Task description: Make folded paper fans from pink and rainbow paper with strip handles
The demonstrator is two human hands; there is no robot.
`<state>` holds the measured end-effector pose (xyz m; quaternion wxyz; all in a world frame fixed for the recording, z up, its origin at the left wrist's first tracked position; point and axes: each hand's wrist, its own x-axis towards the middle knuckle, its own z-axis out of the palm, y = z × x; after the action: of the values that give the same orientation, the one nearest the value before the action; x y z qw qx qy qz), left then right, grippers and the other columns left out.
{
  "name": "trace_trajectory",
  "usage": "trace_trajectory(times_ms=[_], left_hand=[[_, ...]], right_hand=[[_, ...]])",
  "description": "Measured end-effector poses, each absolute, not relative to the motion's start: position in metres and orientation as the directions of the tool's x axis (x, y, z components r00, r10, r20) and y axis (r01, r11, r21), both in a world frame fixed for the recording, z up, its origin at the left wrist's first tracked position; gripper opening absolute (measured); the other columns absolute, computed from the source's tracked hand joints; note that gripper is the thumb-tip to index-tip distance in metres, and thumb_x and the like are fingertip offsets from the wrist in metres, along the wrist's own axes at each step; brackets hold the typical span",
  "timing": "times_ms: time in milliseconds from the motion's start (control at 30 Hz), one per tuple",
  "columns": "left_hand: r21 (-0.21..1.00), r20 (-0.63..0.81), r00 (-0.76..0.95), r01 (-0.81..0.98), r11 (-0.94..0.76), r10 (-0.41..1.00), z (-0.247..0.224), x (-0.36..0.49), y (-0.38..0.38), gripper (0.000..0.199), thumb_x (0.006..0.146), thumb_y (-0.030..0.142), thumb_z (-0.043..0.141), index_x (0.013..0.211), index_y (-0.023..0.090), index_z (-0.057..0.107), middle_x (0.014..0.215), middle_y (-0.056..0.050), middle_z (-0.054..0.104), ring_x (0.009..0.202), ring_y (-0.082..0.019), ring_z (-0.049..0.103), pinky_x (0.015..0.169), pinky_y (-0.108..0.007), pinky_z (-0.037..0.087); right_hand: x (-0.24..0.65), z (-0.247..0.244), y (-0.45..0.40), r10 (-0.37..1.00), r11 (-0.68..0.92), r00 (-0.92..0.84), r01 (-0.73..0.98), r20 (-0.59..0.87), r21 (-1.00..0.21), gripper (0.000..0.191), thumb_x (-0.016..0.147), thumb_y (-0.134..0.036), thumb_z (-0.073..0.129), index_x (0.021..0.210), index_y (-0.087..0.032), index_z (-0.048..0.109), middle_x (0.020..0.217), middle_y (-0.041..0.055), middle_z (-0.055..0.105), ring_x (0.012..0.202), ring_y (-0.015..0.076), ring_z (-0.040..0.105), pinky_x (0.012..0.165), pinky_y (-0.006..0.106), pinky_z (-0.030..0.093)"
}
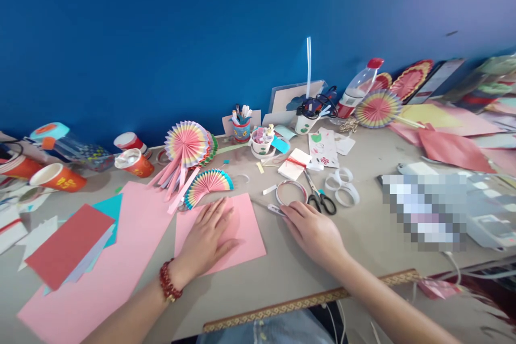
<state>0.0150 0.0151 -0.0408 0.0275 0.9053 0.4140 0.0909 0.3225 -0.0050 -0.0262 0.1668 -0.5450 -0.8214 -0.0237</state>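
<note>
The left hand (205,239) lies flat at the lower centre of the frame, fingers spread and grasping nothing, its palm down on a pink sheet (246,226). That sheet rests flat on the table (278,285), left of the frame's middle. The right hand (316,234), just right of centre, has its fingers curled over the handle of a craft knife (276,209) and seems to grasp it (the far end is hidden under the hand). The blade side points left, near the sheet's upper right corner.

Near the knife at mid-frame lie a roll of tape (278,192) and scissors (314,189); a folded paper fan (207,185) sits by the sheet's upper edge.

I judge the step in hand to be steadying the paper while handling the knife. The next move, as I read it, calls for a firm left palm, a secure right grip, and a blade kept clear of the spread fingers (the thumb, lying across the sheet, deserves most care).
</note>
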Motion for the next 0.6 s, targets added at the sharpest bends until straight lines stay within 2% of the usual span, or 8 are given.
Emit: trace_trajectory(times_ms=[167, 267, 367, 500, 600], left_hand=[[0.113, 0.134, 0.639, 0.749, -0.652, 0.757, -0.041, 0.015, 0.015, 0.068, 0.097, 0.058, 0.047, 0.152, 0.019, 0.039, 0.163, -0.015, 0.028, 0.149, -0.034, 0.029, 0.119, -0.052, 0.030], [0.095, 0.116, 0.670, 0.727, -0.680, 0.733, -0.038, 0.016, 0.015, 0.066, 0.098, 0.057, 0.046, 0.155, 0.027, 0.033, 0.165, -0.010, 0.023, 0.150, -0.035, 0.025, 0.118, -0.055, 0.029], [0.100, 0.097, 0.711, 0.689, -0.718, 0.696, -0.034, 0.016, 0.015, 0.069, 0.095, 0.062, 0.048, 0.155, 0.032, 0.033, 0.165, -0.006, 0.025, 0.151, -0.038, 0.020, 0.118, -0.060, 0.026], [0.125, 0.081, 0.722, 0.677, -0.726, 0.687, -0.030, 0.017, 0.013, 0.076, 0.090, 0.070, 0.050, 0.153, 0.029, 0.038, 0.165, -0.006, 0.026, 0.151, -0.042, 0.014, 0.117, -0.064, 0.023], [0.130, 0.056, 0.717, 0.685, -0.717, 0.695, -0.030, 0.020, 0.011, 0.085, 0.087, 0.075, 0.047, 0.154, 0.024, 0.037, 0.164, -0.012, 0.026, 0.151, -0.043, 0.014, 0.118, -0.066, 0.015]], right_hand=[[0.322, -0.026, -0.007, 0.880, 0.429, -0.375, 0.891, 0.291, -0.147, 0.028, 0.101, -0.019, 0.042, 0.115, -0.019, 0.067, 0.101, 0.0089, 0.069, 0.091, 0.0209, 0.064, 0.069, 0.027, 0.050], [0.322, -0.025, -0.008, 0.870, 0.460, -0.409, 0.875, 0.276, -0.153, 0.029, 0.102, -0.020, 0.042, 0.115, -0.019, 0.067, 0.100, 0.0091, 0.069, 0.089, 0.0206, 0.064, 0.070, 0.028, 0.051], [0.325, -0.023, -0.010, 0.855, 0.497, -0.445, 0.851, 0.265, -0.172, 0.029, 0.102, -0.020, 0.041, 0.113, -0.020, 0.069, 0.100, 0.0092, 0.068, 0.089, 0.0208, 0.063, 0.072, 0.029, 0.052], [0.332, -0.019, -0.015, 0.836, 0.537, -0.484, 0.817, 0.257, -0.211, 0.030, 0.102, -0.021, 0.042, 0.112, -0.022, 0.070, 0.100, 0.0089, 0.068, 0.091, 0.0207, 0.063, 0.075, 0.030, 0.053], [0.338, -0.016, -0.020, 0.810, 0.581, -0.532, 0.786, 0.245, -0.211, 0.029, 0.101, -0.020, 0.044, 0.110, -0.023, 0.071, 0.099, 0.0082, 0.068, 0.087, 0.0202, 0.063, 0.073, 0.030, 0.053]])
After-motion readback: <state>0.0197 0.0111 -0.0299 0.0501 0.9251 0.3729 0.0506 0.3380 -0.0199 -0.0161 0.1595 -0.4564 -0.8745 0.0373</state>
